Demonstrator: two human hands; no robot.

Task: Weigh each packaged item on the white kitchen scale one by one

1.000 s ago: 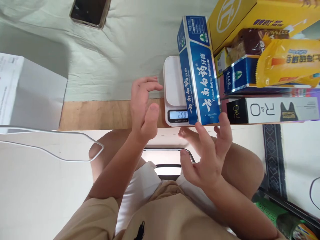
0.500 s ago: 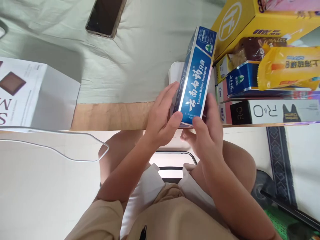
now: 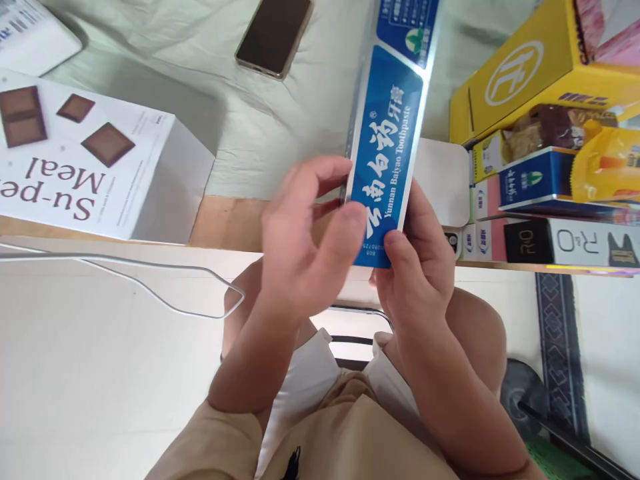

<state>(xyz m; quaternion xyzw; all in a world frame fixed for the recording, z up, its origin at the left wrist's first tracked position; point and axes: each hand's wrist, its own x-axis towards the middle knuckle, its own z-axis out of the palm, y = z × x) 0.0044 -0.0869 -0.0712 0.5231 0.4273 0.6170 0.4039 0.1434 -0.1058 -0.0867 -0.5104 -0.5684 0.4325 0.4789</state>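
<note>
My left grip (image 3: pixel 303 250) and right grip (image 3: pixel 420 270) both clasp the toothpaste box (image 3: pixel 393 147) at upper centre, left of the white scale (image 3: pixel 445 177).

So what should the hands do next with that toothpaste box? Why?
Perhaps lower the toothpaste box onto the pale green cloth to its left: the right hand grips its near end, and bare cloth shows there.

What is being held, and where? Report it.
The toothpaste box, by its near end: left hand at its left side, right hand at its right.
</note>
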